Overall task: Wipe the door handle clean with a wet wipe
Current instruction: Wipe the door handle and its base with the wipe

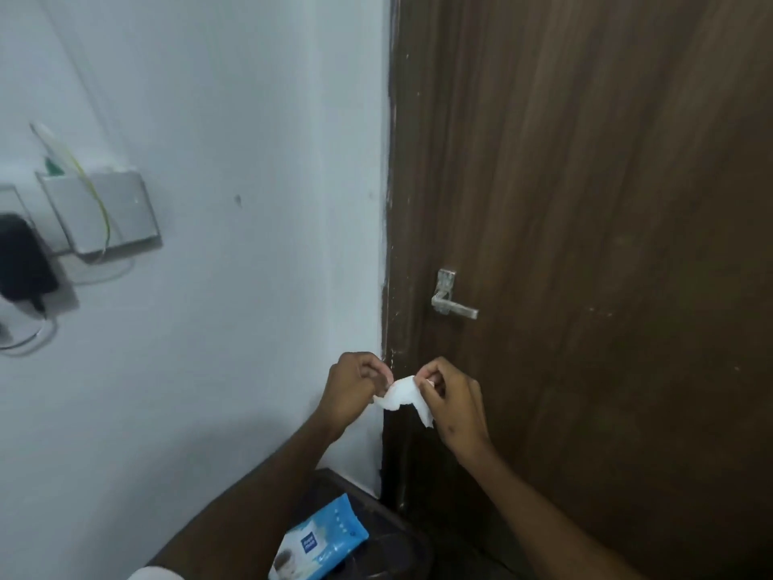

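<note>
A white wet wipe point(402, 396) is stretched between my two hands, partly crumpled and hanging down. My left hand point(355, 387) pinches its left end and my right hand point(454, 401) pinches its right end. Both hands are held in front of the door's edge, below the handle. The metal lever door handle point(454, 305) is fixed on the dark brown wooden door point(606, 244), with its backplate above the lever. The handle is above and slightly right of the wipe, untouched by either hand.
A blue pack of wet wipes point(324, 537) lies on a dark surface point(389, 533) at the bottom. A white wall point(251, 244) fills the left side, with a grey switch box point(102, 211) and a black plugged-in adapter point(21, 261) with cables.
</note>
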Demonstrator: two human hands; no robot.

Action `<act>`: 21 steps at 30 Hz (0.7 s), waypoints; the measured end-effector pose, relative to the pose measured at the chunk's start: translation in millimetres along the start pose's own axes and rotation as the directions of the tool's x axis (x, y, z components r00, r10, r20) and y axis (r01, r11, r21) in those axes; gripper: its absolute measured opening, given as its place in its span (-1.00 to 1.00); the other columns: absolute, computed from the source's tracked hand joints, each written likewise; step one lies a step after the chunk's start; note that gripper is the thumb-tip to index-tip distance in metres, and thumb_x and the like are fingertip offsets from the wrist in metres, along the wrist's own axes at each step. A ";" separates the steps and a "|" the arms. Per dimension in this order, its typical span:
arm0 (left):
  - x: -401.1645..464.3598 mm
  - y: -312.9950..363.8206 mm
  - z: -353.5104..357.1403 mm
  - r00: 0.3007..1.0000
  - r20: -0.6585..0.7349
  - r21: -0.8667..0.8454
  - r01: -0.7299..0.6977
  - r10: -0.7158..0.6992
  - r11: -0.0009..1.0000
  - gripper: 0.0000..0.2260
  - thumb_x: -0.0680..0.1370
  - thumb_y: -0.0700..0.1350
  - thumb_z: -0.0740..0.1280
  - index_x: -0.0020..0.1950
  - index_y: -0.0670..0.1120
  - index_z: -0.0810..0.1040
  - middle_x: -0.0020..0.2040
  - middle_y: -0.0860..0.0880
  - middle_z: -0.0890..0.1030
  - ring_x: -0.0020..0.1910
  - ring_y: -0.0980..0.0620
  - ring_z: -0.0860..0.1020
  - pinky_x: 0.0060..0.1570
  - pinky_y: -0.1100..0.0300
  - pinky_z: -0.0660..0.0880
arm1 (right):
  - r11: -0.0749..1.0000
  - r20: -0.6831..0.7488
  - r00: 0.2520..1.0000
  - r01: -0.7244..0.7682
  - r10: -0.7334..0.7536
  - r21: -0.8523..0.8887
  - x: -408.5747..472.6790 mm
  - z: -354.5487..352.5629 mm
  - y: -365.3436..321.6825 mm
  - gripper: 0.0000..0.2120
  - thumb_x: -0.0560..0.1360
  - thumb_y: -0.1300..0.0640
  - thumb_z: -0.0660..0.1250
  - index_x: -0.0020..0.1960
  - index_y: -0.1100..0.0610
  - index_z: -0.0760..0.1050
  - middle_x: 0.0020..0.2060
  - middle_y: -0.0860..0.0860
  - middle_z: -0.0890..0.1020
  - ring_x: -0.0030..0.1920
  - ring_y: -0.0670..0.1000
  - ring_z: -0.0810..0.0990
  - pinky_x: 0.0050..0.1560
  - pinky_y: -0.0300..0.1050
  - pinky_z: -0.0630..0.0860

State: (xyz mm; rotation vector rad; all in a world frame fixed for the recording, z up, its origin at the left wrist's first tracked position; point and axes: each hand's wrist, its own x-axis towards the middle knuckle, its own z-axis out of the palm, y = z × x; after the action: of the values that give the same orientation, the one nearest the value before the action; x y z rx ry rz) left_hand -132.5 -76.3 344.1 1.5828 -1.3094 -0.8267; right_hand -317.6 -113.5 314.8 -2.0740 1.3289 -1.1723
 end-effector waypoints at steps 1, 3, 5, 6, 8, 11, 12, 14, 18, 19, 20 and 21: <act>3.2 14.3 -2.6 1.000 -0.007 -0.023 0.006 -0.006 1.000 -0.84 0.53 -0.27 0.36 -0.15 -0.08 0.69 -0.24 -0.01 0.74 -0.23 -0.01 0.71 -0.24 0.19 0.62 | 1.000 -0.003 1.000 0.002 -0.002 0.012 4.8 -11.0 -7.1 -0.90 0.50 0.10 0.45 -0.12 -0.07 0.57 -0.28 -0.19 0.63 -0.18 -0.17 0.62 -0.24 -0.24 0.55; 11.1 42.1 -6.9 0.999 -0.005 -0.071 0.035 -0.035 0.997 -0.88 0.58 -0.24 0.34 -0.09 -0.12 0.66 -0.23 -0.04 0.74 -0.24 -0.04 0.72 -0.18 0.10 0.68 | 1.000 -0.009 1.000 -0.002 0.002 0.023 14.2 -30.4 -18.9 -0.93 0.49 0.10 0.48 -0.10 -0.03 0.61 -0.27 -0.17 0.65 -0.19 -0.17 0.64 -0.24 -0.28 0.56; 18.9 64.2 -8.1 0.995 0.084 -0.096 0.067 -0.059 0.993 -0.92 0.60 -0.18 0.35 -0.01 -0.10 0.65 -0.13 -0.09 0.74 -0.17 -0.07 0.73 -0.06 0.01 0.70 | 1.000 -0.017 1.000 0.007 -0.007 0.017 23.1 -45.0 -28.4 -0.94 0.48 0.13 0.50 -0.09 0.02 0.63 -0.25 -0.14 0.67 -0.21 -0.18 0.64 -0.25 -0.37 0.51; 22.8 74.6 -8.1 0.986 0.157 -0.099 0.077 -0.061 0.992 -0.91 0.59 -0.16 0.36 0.04 -0.06 0.65 -0.06 -0.09 0.73 -0.12 -0.08 0.73 -0.05 0.02 0.70 | 1.000 -0.020 1.000 0.008 -0.008 0.014 28.8 -52.5 -33.2 -0.95 0.49 0.14 0.50 -0.09 0.04 0.64 -0.24 -0.13 0.67 -0.21 -0.18 0.63 -0.26 -0.39 0.49; 28.8 91.4 -5.8 0.952 0.302 -0.074 0.071 -0.046 0.995 -0.81 0.55 -0.19 0.39 0.11 0.02 0.67 0.05 -0.04 0.71 0.01 -0.06 0.69 -0.11 0.13 0.67 | 1.000 -0.018 1.000 0.011 -0.011 0.002 40.7 -65.7 -42.3 -0.97 0.50 0.16 0.49 -0.08 0.06 0.65 -0.23 -0.12 0.68 -0.21 -0.18 0.62 -0.24 -0.38 0.49; 38.7 111.0 0.0 0.926 0.376 0.010 0.009 -0.012 1.000 -0.84 0.51 -0.18 0.44 0.05 0.00 0.71 0.03 -0.05 0.72 0.06 -0.08 0.67 -0.11 0.15 0.64 | 1.000 -0.014 1.000 0.021 -0.021 -0.014 57.7 -82.4 -50.9 -0.99 0.52 0.16 0.47 -0.07 0.09 0.67 -0.21 -0.11 0.69 -0.20 -0.17 0.64 -0.21 -0.31 0.54; 44.4 115.4 1.8 0.929 0.370 0.018 -0.008 0.001 1.000 -0.89 0.52 -0.18 0.45 0.03 -0.06 0.71 0.01 -0.09 0.73 0.03 -0.11 0.69 -0.09 0.11 0.65 | 1.000 -0.013 1.000 0.017 -0.018 -0.018 63.8 -86.7 -52.3 -0.99 0.51 0.15 0.48 -0.08 0.09 0.67 -0.21 -0.10 0.69 -0.20 -0.16 0.64 -0.22 -0.31 0.53; 59.5 123.3 2.7 0.938 0.345 0.006 -0.032 0.028 0.999 -0.91 0.54 -0.17 0.45 0.00 -0.15 0.71 -0.04 -0.17 0.73 -0.01 -0.17 0.69 -0.09 0.07 0.63 | 1.000 -0.023 1.000 0.000 0.000 -0.023 77.6 -93.8 -53.0 -0.96 0.48 0.14 0.50 -0.09 0.07 0.65 -0.25 -0.11 0.68 -0.24 -0.18 0.63 -0.27 -0.40 0.45; 99.0 131.8 -2.0 0.951 0.304 0.025 -0.066 0.056 0.997 -0.90 0.57 -0.22 0.41 -0.02 -0.21 0.72 -0.05 -0.20 0.72 -0.04 -0.14 0.66 -0.08 0.09 0.58 | 0.993 0.029 0.999 -0.027 0.031 -0.114 106.2 -99.2 -48.2 -0.80 0.41 0.23 0.53 -0.03 0.01 0.62 -0.28 -0.11 0.64 -0.28 -0.19 0.58 -0.29 -0.42 0.44; 109.1 132.5 -3.6 0.951 0.304 0.042 -0.074 0.058 0.996 -0.88 0.58 -0.23 0.39 0.00 -0.22 0.72 -0.02 -0.20 0.72 -0.01 -0.15 0.66 -0.03 0.06 0.60 | 0.988 0.037 0.998 -0.040 0.046 -0.148 113.8 -98.7 -46.7 -0.78 0.40 0.25 0.53 -0.03 0.01 0.62 -0.26 -0.11 0.64 -0.27 -0.17 0.58 -0.28 -0.40 0.46; 116.9 132.7 -4.7 0.951 0.302 0.061 -0.083 0.060 0.995 -0.87 0.60 -0.23 0.38 0.03 -0.22 0.72 0.01 -0.20 0.71 0.03 -0.16 0.66 0.01 0.03 0.61 | 0.983 0.037 0.998 -0.052 0.060 -0.174 120.5 -98.4 -44.9 -0.77 0.39 0.26 0.52 -0.03 0.01 0.61 -0.25 -0.11 0.65 -0.26 -0.16 0.59 -0.26 -0.35 0.49; 125.2 132.9 -5.8 0.953 0.295 0.084 -0.090 0.061 0.992 -0.85 0.61 -0.22 0.36 0.06 -0.23 0.71 0.04 -0.21 0.70 0.05 -0.17 0.65 0.03 0.02 0.62 | 0.979 0.027 0.997 -0.063 0.070 -0.196 128.4 -95.9 -42.3 -0.79 0.39 0.25 0.51 -0.04 0.02 0.61 -0.24 -0.11 0.65 -0.25 -0.15 0.60 -0.24 -0.26 0.53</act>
State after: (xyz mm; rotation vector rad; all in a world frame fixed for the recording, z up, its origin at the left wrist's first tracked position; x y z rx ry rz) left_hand -150.2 -202.5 475.0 1.5142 -1.6323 -0.9901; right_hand -349.2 -198.1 453.8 -2.1543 1.5385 -1.0095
